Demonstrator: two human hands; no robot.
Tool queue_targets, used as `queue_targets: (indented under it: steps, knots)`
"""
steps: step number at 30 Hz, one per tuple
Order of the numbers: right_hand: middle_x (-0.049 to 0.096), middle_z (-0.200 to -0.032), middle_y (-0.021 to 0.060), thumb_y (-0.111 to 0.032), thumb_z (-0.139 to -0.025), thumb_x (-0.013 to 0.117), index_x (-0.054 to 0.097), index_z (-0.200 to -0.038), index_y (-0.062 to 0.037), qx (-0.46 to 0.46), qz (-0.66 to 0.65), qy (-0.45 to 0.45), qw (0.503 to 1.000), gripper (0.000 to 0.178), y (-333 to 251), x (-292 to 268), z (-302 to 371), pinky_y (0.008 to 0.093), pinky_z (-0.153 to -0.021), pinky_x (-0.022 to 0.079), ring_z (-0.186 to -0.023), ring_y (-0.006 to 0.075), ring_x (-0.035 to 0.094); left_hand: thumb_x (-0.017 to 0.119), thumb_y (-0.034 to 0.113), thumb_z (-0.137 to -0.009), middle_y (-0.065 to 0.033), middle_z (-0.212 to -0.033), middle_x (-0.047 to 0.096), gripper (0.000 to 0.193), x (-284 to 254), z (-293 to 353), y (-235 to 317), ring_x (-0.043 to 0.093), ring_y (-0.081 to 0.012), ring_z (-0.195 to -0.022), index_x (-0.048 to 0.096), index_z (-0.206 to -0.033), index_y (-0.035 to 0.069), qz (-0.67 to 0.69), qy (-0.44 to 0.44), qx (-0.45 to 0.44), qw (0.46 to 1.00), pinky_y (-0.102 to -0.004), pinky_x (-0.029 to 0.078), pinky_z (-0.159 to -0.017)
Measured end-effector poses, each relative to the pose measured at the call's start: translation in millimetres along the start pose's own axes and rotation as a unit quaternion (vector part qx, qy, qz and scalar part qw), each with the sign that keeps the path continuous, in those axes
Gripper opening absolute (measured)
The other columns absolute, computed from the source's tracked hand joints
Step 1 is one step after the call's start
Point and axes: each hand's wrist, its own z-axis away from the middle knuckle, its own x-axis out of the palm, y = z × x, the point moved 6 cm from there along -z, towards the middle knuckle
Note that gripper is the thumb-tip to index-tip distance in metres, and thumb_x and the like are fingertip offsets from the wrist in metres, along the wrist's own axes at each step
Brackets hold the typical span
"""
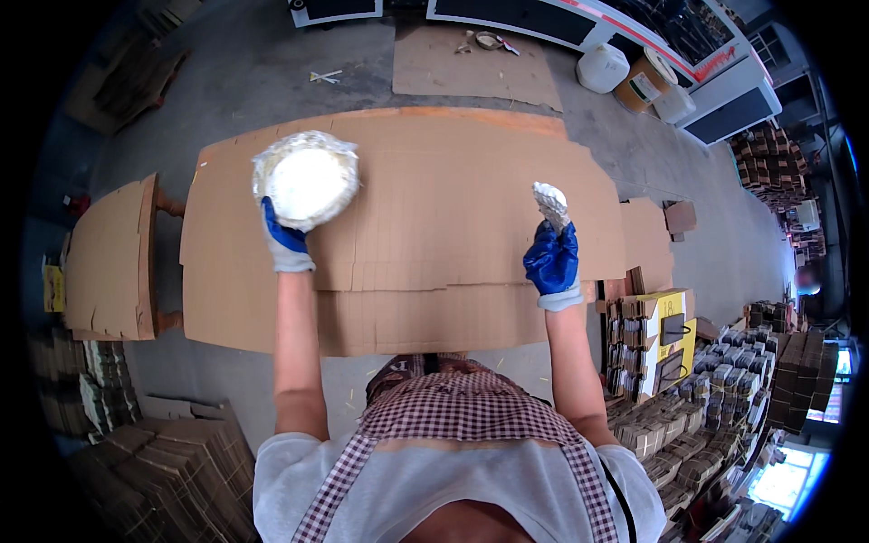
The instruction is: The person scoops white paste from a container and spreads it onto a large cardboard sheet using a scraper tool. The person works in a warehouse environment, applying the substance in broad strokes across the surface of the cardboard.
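Note:
Over the left part of the cardboard-covered table [434,199], my left hand [288,242], in a blue-coated glove with a pale cuff, grips the lower edge of a round white bowl-like thing [312,185]. Its middle is bright white, and its rim looks rough, pale and crinkled. On the right, my gloved right hand [552,262] is closed around a small whitish, ridged thing [550,201] that sticks up past the fingers. Its lower part is hidden in the glove, so its kind is unclear. The two hands are well apart.
Another cardboard-topped table [113,262] stands left. Bundled flat cardboard [167,480] lies at the lower left. Several stacks [724,389] and a yellow-and-white box [665,344] stand at the right. Beyond the table are a floor cardboard sheet [475,72], a white jug [602,68] and a brown drum [646,80].

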Motion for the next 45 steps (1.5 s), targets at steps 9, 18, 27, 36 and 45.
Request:
queue_targets:
  steps: [9, 18, 27, 36, 45]
  knots:
    - [0.064, -0.077, -0.0046, -0.044, -0.096, 0.063, 0.063, -0.103, -0.0074, -0.037, 0.059, 0.063, 0.996, 0.037, -3.2, -22.6, 10.1, 0.0199, -0.053, 0.047, -0.06, 0.006, 0.057, 0.053, 0.064, -0.09, -0.0113, -0.153, 0.041, 0.079, -85.7, -49.5, -9.2, 0.043, -0.0395, -0.137, 0.037, -0.152, 0.018, 0.071, -0.005, -0.099, 0.993, -0.0663, 0.04, -0.105]
    - [0.066, -0.082, -0.0015, -0.038, -0.095, 0.066, 0.064, -0.105, -0.0079, -0.022, 0.048, 0.062, 0.997, 0.032, 2.7, -31.0, 8.2, 0.0229, -0.058, 0.051, -0.065, 0.0098, 0.06, 0.064, 0.032, -0.099, -0.0171, -0.146, 0.047, 0.067, -146.0, -27.2, 29.3, 0.051, -0.0288, -0.128, 0.034, -0.149, -0.002, -0.346, 0.235, 0.19, 0.888, -0.0375, 0.044, -0.104]
    - [0.07, -0.11, 0.0072, -0.03, -0.1, 0.059, 0.061, -0.122, -0.0058, -0.167, 0.109, 0.161, 0.967, 0.033, -21.6, -45.2, 13.3, 0.0292, -0.077, 0.057, -0.09, 0.0177, 0.069, 0.062, 0.027, -0.095, -0.0186, -0.132, 0.058, 0.042, 46.1, 42.8, -12.0, 0.052, -0.0378, -0.123, 0.06, -0.129, 0.002, -0.552, -0.024, 0.271, 0.788, -0.0464, 0.04, -0.108]
    - [0.07, -0.099, 0.0063, -0.011, -0.095, 0.064, 0.065, -0.121, -0.0027, -0.227, 0.387, 0.215, 0.867, 0.027, -52.0, -47.7, -74.9, 0.0291, -0.068, 0.059, -0.076, 0.0174, 0.069, 0.064, 0.033, -0.09, -0.0119, -0.13, 0.059, 0.041, 166.5, 92.1, -219.6, 0.05, -0.0322, -0.125, 0.064, -0.127, 0.015, -0.728, -0.254, 0.248, 0.587, -0.0517, 0.03, -0.113]
    - [0.071, -0.094, 0.0059, -0.018, -0.087, 0.074, 0.069, -0.109, -0.0018, -0.19, 0.544, 0.289, 0.765, 0.028, -162.2, -91.8, -100.8, 0.0273, -0.065, 0.054, -0.074, 0.0128, 0.066, 0.062, 0.044, -0.091, -0.0159, -0.143, 0.049, 0.053, 180.0, 104.5, -241.4, 0.042, -0.0361, -0.134, 0.056, -0.14, 0.025, -0.837, -0.233, 0.229, 0.439, -0.0565, 0.02, -0.118]
